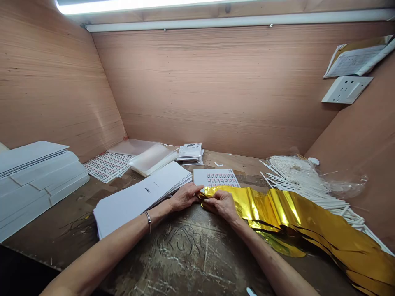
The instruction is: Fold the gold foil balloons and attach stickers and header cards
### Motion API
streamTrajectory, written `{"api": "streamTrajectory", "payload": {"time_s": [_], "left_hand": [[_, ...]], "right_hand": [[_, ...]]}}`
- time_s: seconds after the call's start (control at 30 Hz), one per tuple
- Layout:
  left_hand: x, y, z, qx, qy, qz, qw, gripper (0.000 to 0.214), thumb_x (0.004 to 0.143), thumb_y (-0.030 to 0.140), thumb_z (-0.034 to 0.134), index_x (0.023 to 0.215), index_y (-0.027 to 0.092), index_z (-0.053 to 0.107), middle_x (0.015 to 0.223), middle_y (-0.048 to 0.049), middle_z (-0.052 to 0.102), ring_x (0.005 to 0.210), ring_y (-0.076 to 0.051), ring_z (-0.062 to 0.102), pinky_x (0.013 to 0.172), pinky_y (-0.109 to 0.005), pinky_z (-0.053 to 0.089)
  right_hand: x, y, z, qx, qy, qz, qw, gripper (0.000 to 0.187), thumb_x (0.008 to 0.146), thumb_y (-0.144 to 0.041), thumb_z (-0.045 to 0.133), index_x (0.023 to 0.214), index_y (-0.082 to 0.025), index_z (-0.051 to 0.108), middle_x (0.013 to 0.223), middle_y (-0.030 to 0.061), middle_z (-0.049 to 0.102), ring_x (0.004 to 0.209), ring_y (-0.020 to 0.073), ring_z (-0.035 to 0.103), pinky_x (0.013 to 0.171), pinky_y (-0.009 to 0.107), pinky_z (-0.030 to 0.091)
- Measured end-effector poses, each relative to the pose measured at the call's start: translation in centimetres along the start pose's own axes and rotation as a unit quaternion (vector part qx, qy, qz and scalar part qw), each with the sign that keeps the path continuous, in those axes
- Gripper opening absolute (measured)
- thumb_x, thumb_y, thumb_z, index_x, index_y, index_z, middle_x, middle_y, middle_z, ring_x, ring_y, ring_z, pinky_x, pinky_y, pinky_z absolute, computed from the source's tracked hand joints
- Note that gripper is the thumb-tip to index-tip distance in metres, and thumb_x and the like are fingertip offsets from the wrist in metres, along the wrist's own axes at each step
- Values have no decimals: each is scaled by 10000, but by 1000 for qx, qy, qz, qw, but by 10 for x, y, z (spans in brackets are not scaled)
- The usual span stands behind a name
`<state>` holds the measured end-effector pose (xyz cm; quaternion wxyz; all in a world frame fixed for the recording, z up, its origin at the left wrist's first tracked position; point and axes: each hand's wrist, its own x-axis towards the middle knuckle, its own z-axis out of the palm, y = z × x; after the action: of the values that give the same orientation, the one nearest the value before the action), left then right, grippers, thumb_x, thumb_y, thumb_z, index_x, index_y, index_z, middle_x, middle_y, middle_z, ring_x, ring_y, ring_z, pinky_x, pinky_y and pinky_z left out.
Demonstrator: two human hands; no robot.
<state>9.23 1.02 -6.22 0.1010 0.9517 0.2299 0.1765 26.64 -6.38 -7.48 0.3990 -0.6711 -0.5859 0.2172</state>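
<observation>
Left hand [185, 196] and right hand [220, 204] both closed, pinching the gathered end of a crinkled gold metallic foil strip [277, 213], which trails right across a scarred brown workbench [185, 255], just beside a white paper stack [138, 203].

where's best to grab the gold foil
Best at its narrow gathered end, where the gold foil bunches between the left hand and the right hand. Come from the near side, from above. That end looks folded and thicker, so it likely holds better than the wide, loose, creased lengths trailing off to the right.
</observation>
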Motion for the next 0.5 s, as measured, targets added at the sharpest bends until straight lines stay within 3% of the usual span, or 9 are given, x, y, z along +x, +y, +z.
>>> {"api": "streamTrajectory", "payload": {"time_s": [0.1,0.2,0.33,0.43,0.5], "left_hand": [[-3,0,2,18,6,-10,1000,354,798,222,493,1144,155,460,883,-62,564,833,-172,508,708,-261,406],[-5,-1,2,40,7,2,999,436,815,219,473,1237,165,380,888,-61,564,825,-169,501,709,-266,403],[-8,-1,-1,88,-26,73,993,279,843,164,406,1089,212,528,857,-47,575,826,-161,484,748,-275,377],[-9,1,-4,121,-42,99,987,240,833,124,393,930,205,596,838,-48,571,831,-161,473,762,-284,361],[-9,3,-5,128,-40,98,986,235,834,129,393,926,202,597,836,-49,568,814,-160,469,742,-282,363]], "right_hand": [[5,4,-3,107,-30,35,993,340,631,-421,584,445,-146,510,413,-63,363,441,69,334,434,199,223],[5,5,-7,192,-19,62,979,355,628,-450,581,475,-135,525,424,-57,382,439,66,335,427,196,234],[3,4,-14,276,32,87,957,385,601,-501,609,518,-130,547,457,-34,460,448,82,406,434,204,301],[5,3,-37,298,87,74,948,424,587,-557,607,570,-134,582,496,-14,516,461,101,458,440,219,340],[5,9,-70,260,153,50,952,452,572,-591,600,602,-139,605,519,0,539,466,110,472,443,231,352]]}}
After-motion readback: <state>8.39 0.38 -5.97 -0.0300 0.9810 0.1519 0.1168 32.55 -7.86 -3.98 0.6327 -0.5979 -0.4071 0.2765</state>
